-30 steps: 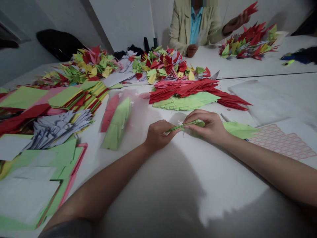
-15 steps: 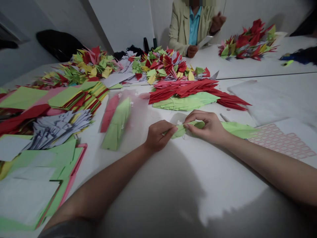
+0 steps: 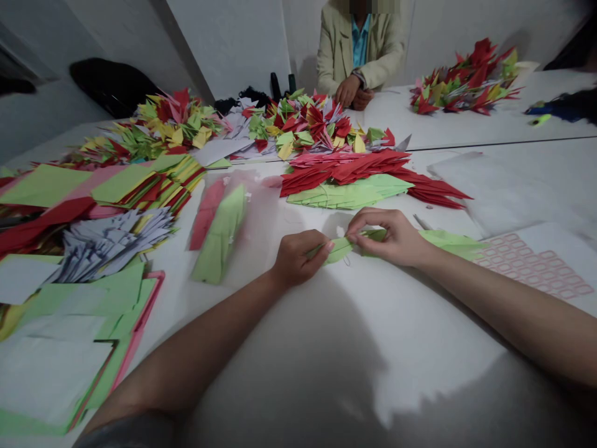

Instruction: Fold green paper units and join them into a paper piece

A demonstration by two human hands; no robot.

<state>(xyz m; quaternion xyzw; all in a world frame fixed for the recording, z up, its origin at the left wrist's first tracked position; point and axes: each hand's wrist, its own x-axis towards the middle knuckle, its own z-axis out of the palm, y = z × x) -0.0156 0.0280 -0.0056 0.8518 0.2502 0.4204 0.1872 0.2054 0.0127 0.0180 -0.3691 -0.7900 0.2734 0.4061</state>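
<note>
A green folded paper (image 3: 339, 250) is stretched between my two hands, just above the white table. My left hand (image 3: 301, 256) pinches its left end between thumb and fingers. Thumb and forefinger of my right hand (image 3: 383, 231) close on its middle, and part of the paper shows behind those fingers. A thin loop of thread (image 3: 346, 261) hangs below it. More green folded paper (image 3: 451, 244) lies beyond my right wrist. Behind my hands rest a green folded stack (image 3: 349, 191) and red folded papers (image 3: 349, 165).
Left of my hands lies a clear plastic bag (image 3: 256, 230) with red and green folded pieces. Paper sheets (image 3: 51, 373) and a grey folded bundle (image 3: 114, 242) fill the left side. Colourful folded pieces (image 3: 308, 121) are heaped behind. A printed sheet (image 3: 536, 264) lies right. A co-worker (image 3: 359, 56) sits opposite.
My right fingertips have shifted slightly on the green paper; both hands stay in nearly the same place. The co-worker's raised hand has come down to meet the other at the table.
</note>
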